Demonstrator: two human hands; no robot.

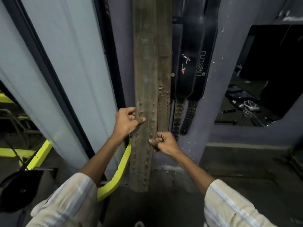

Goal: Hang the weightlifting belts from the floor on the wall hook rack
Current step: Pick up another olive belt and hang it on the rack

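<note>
A long brown leather belt (145, 79) hangs down the purple wall, its lower end reaching near the floor. My left hand (127, 120) pinches its left edge with thumb and fingers. My right hand (164, 141) grips its right edge a little lower. A second brown belt (164, 71) hangs just behind and to the right. Two black belts (193, 66) with white lettering hang further right. The hook rack is above the frame, out of sight.
A pale glass panel with dark frame (65, 63) stands at the left. A yellow-green machine frame (118, 174) curves by the belt's lower end. A black weight plate (18, 190) lies at the lower left. A wall opening (262, 79) with clutter is at the right.
</note>
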